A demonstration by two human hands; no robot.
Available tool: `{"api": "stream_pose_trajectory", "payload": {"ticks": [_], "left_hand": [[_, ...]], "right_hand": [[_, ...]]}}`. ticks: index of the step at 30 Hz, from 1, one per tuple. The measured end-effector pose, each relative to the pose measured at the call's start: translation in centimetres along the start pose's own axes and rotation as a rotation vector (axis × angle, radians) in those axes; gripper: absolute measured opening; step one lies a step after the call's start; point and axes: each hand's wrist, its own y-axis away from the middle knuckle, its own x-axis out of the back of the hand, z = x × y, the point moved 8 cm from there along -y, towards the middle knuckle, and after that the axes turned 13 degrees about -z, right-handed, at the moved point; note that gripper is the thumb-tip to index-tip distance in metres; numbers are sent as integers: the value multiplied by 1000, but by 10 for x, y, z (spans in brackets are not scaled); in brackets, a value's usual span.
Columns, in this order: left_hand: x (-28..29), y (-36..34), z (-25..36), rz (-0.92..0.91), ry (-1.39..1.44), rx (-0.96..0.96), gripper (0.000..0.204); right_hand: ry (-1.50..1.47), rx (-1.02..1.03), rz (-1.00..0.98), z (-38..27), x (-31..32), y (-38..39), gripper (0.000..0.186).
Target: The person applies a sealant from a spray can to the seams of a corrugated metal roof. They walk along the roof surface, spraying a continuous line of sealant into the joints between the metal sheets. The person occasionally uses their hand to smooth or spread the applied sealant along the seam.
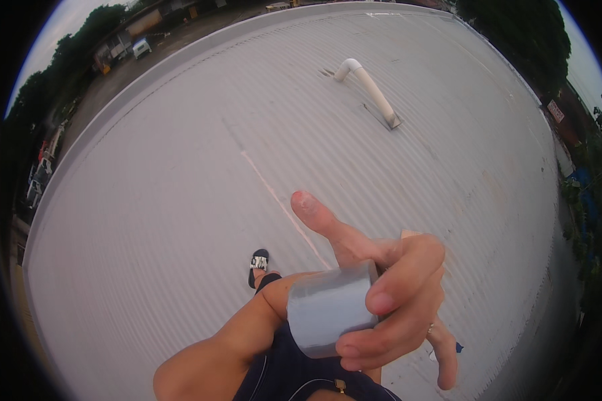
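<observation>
My left hand (408,294) is raised close in front of me, its forearm coming in from the lower left and passing behind a wide grey roll (331,311). The roll looks like broad tape and lies on its side, its round end toward the right. Bent fingers wrap over that end, while the thumb sticks out up and to the left, off the roll. Below the curled fingers, one finger points down, with a ring visible near its base. A small beige edge (411,234) shows behind the bent forefinger; I cannot make out what it is. My right hand is out of sight.
I am on a ribbed pale grey metal roof (180,200). A bent off-white pipe (368,87) rises from it ahead. A thin pinkish line (274,190) runs along the sheet. My foot in a dark slipper (258,264) stands left of the roll. A raised edge (201,53) borders the roof.
</observation>
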Motion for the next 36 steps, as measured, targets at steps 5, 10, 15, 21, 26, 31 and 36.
{"api": "stream_pose_trajectory", "payload": {"ticks": [5, 10, 15, 21, 26, 31, 36], "left_hand": [[28, 173, 22, 768, -303, 269, 90], [-51, 396, 14, 1440, -397, 1023, 55], [-150, 523, 45, 1976, -463, 1196, 37], [-187, 618, 83, 2093, -527, 1514, 47], [-223, 705, 148, 2251, -381, 1533, 54], [-222, 789, 210, 2228, -306, 1715, 61], [-213, 822, 242, 1833, -87, 1942, 64]], "right_hand": [[45, 54, -30, -50, 1, -5, 72], [103, -54, -43, -23, 12, 1, 71], [248, -27, -193, 3, -9, -5, 68], [414, 53, -410, 2, -78, -37, 66], [474, 99, -613, -5, -239, -59, 63], [402, 258, -814, 17, -481, -100, 59], [277, 397, -819, 30, -728, -131, 58]]}}
